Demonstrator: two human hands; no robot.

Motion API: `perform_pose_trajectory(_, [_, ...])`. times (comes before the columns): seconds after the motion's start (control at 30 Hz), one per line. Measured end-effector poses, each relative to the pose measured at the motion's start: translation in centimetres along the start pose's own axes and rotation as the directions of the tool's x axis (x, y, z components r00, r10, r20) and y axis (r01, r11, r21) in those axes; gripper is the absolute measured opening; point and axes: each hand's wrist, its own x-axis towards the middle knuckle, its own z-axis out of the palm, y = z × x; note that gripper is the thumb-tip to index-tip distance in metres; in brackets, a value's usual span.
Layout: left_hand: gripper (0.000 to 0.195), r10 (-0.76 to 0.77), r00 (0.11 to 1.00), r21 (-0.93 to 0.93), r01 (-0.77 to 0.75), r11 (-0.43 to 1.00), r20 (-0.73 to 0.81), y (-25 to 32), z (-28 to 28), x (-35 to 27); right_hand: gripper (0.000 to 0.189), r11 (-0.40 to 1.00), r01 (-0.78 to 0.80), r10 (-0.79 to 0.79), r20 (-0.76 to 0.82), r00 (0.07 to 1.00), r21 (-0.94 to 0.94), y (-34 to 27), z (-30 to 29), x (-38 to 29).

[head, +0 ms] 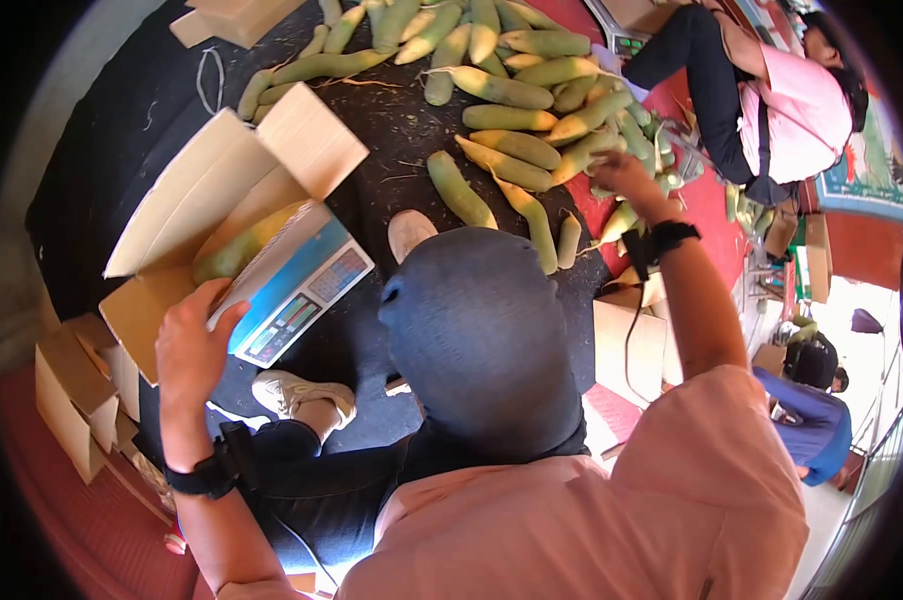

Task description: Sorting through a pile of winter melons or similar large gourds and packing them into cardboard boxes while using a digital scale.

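My left hand (196, 334) rests at the near edge of an open cardboard box (188, 187), its fingers on the box's rim. The box stands on a digital scale (301, 307) with a keypad and display, and a green radish (245, 244) lies inside. My right hand (620, 176) reaches over the right side of a large pile of green radishes (507, 86) with pale yellow ends; whether it touches one is unclear. Below it, several single radishes (459, 187) lie on the black cloth (376, 157).
Cardboard boxes stand at the lower left (83, 390), top left (241, 19) and right (627, 349). A seated person in pink (796, 112) is at the upper right beside another scale (624, 41). A person in blue (811, 420) is farther right. A wire loop (211, 82) lies on the cloth.
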Motion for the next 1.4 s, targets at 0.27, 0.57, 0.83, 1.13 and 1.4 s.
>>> perform_pose_trajectory(0.27, [0.038, -0.058, 0.969, -0.295, -0.016, 0.955, -0.239, -3.0, -1.0, 1.9, 0.073, 0.856, -0.514, 0.505, -0.298, 0.810, 0.054, 28.5, 9.0, 2.3])
perform_pose_trajectory(0.57, [0.034, -0.222, 0.824, -0.428, -0.027, 0.903, -0.522, -3.3, -2.7, 3.7, 0.075, 0.752, -0.638, 0.575, -0.306, 0.759, -0.168, 26.6, 12.7, 3.6])
perform_pose_trajectory(0.83, [0.034, -0.193, 0.802, -0.435, -0.091, 0.896, -0.566, -2.2, -2.9, 5.9, 0.063, 0.899, -0.367, 0.221, -0.473, 0.853, -0.241, 23.1, 14.4, 2.9])
perform_pose_trajectory(1.13, [0.031, -0.195, 0.783, -0.420, -0.093, 0.903, -0.591, -2.2, -2.9, 6.0, 0.069, 0.818, 0.208, -0.480, -0.437, 0.761, -0.536, 11.3, 15.9, 6.2])
perform_pose_trajectory(1.4, [0.028, -0.160, 0.773, -0.354, -0.088, 0.931, -0.613, -3.8, -2.5, 4.6, 0.066, 0.699, -0.335, 0.194, -0.284, 0.939, -0.632, 6.7, 11.9, 16.1])
